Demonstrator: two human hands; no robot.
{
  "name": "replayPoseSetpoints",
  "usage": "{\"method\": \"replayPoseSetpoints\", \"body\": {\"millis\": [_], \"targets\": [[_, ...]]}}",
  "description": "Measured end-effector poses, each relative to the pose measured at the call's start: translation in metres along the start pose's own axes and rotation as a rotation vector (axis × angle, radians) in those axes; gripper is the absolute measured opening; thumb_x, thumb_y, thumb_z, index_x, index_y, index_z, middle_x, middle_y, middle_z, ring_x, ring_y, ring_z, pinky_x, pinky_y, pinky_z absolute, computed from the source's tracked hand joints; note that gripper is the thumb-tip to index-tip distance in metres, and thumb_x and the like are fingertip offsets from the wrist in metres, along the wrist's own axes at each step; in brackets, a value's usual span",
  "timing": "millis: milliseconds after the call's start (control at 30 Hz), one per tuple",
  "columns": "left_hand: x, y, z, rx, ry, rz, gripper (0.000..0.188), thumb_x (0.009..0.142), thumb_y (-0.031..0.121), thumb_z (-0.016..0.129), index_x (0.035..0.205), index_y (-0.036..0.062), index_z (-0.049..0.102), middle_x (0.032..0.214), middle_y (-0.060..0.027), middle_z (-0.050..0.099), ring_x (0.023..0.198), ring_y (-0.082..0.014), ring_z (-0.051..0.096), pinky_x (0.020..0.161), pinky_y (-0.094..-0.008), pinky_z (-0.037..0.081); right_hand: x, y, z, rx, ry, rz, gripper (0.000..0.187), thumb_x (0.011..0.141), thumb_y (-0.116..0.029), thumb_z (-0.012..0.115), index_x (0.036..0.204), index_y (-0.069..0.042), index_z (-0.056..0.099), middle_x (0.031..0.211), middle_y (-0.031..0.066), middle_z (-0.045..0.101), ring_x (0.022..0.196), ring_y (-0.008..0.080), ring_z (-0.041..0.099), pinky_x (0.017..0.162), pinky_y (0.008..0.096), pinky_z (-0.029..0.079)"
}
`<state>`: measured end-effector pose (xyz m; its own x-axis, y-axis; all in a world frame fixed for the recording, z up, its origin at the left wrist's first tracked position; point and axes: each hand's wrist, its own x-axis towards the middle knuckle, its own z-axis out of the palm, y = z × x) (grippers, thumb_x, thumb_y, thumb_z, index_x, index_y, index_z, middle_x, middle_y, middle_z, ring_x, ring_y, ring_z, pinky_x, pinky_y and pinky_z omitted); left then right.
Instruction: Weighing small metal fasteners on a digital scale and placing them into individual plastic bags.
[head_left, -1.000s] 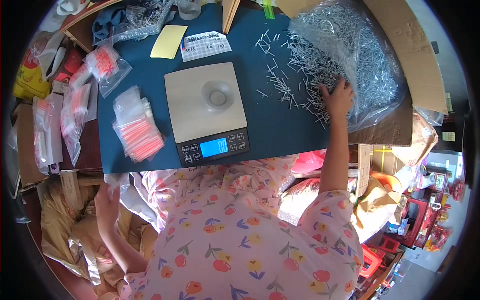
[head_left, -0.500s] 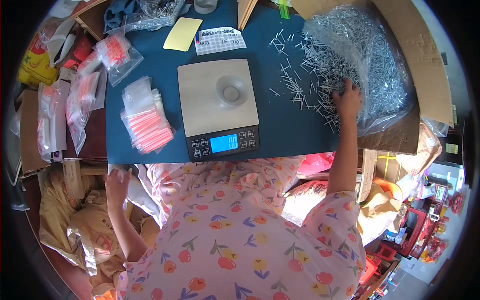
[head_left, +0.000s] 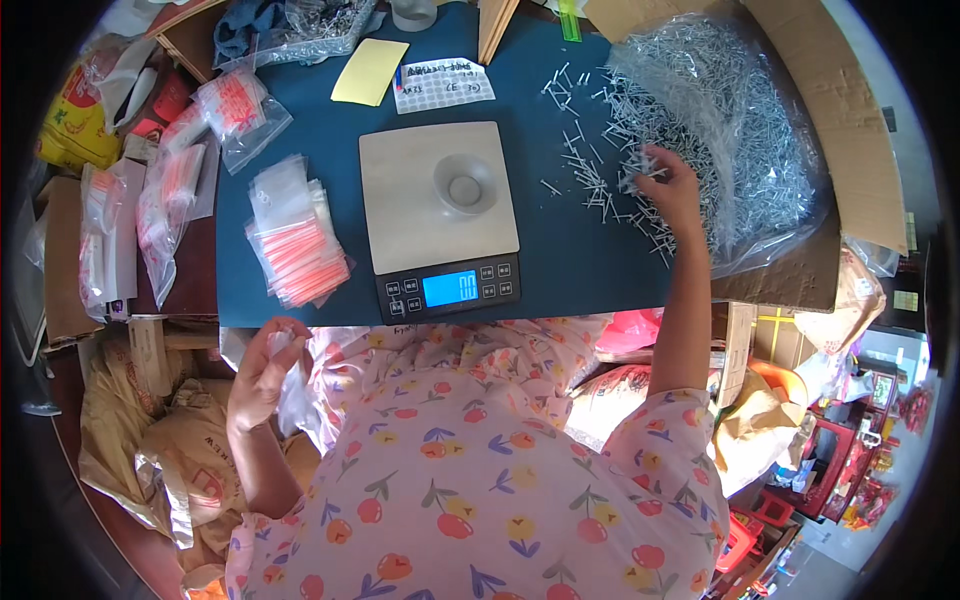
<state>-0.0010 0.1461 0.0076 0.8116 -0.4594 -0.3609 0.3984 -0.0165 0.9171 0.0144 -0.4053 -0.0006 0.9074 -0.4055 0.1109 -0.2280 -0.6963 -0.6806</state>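
My right hand [head_left: 676, 198] is at the left side of a heap of silver nails [head_left: 625, 120], its thumb and fingers closed around a few of them. The heap spills out of a clear plastic bag [head_left: 722, 130] onto the blue tabletop. Below the table's front edge, my left hand [head_left: 262, 378] pinches a thin clear plastic bag [head_left: 295, 402] that hangs crumpled from the fingers. Between the hands stands a digital scale [head_left: 432, 190] with a small translucent round cup [head_left: 465, 184] on its plate. Left of the scale lies a stack of small zip bags [head_left: 298, 245] with red-striped tops.
An open cardboard box [head_left: 845, 120] stands round the nail heap at the right. Packs of zip bags [head_left: 180, 190] lie at the left. Behind the scale are a yellow paper pad [head_left: 370, 72] and a sheet of round stickers [head_left: 442, 84]. Brown sacks [head_left: 190, 450] stand below left.
My left hand has moved right and up toward the table edge, bringing the clear bag along. My right hand has shifted slightly left and its fingers have closed on a few nails.
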Motion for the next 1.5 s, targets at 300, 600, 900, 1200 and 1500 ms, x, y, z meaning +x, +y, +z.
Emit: {"method": "replayPoseSetpoints", "body": {"millis": [300, 600, 900, 1200, 1500], "targets": [[0.013, -0.013, 0.026, -0.098, 0.059, -0.010, 0.016, 0.093, 0.014, 0.058, 0.100, -0.0004, 0.058, 0.081, -0.0005, 0.058, 0.074, -0.0060, 0.053, 0.069, -0.0210, 0.042, 0.015, -0.014, 0.016, 0.254, -0.222, 0.083, 0.028, 0.070, -0.003, 0.074, 0.097, -0.003, 0.065, 0.077, 0.0023, 0.059, 0.061, 0.0106, 0.060, 0.056, 0.0231, 0.048], [0.026, -0.020, 0.049, 0.082, 0.198, 0.145, 0.020, 0.086, 0.013, 0.069, 0.073, 0.0071, 0.055, 0.065, 0.0073, 0.049, 0.057, -0.0007, 0.038, 0.052, -0.0180, 0.029, 0.018, -0.110, 0.035, 0.341, -0.440, -0.148, 0.024, 0.074, -0.003, 0.072, 0.096, -0.004, 0.063, 0.081, 0.0018, 0.061, 0.066, 0.0086, 0.060, 0.058, 0.0211, 0.049], [0.017, -0.018, 0.062, 0.067, -0.006, 0.110, 0.019, 0.079, 0.008, 0.075, 0.079, 0.0053, 0.055, 0.073, 0.0043, 0.055, 0.063, -0.0016, 0.046, 0.056, -0.0181, 0.036, -0.004, -0.174, 0.096, 0.055, -0.715, -0.444, 0.040, 0.072, -0.002, 0.071, 0.110, -0.008, 0.062, 0.094, 0.0080, 0.062, 0.073, 0.0140, 0.059, 0.067, 0.0275, 0.050], [0.009, -0.014, 0.061, 0.017, -0.374, -0.063, 0.007, 0.087, 0.005, 0.059, 0.089, 0.0021, 0.052, 0.081, 0.0001, 0.053, 0.071, -0.0056, 0.047, 0.064, -0.0200, 0.037, 0.004, -0.153, 0.094, 0.506, -0.606, -0.207, 0.026, 0.078, 0.000, 0.070, 0.103, 0.000, 0.062, 0.092, 0.0052, 0.065, 0.079, 0.0118, 0.063, 0.069, 0.0237, 0.052], [0.013, -0.020, 0.055, 0.072, -0.158, 0.126, 0.013, 0.089, 0.008, 0.063, 0.086, 0.0047, 0.051, 0.074, 0.0054, 0.045, 0.066, -0.0023, 0.038, 0.058, -0.0186, 0.032, 0.012, -0.049, 0.058, -0.016, -0.018, -0.282, 0.020, 0.080, -0.008, 0.071, 0.098, -0.002, 0.066, 0.089, 0.0036, 0.063, 0.077, 0.0110, 0.061, 0.070, 0.0234, 0.049]]}}
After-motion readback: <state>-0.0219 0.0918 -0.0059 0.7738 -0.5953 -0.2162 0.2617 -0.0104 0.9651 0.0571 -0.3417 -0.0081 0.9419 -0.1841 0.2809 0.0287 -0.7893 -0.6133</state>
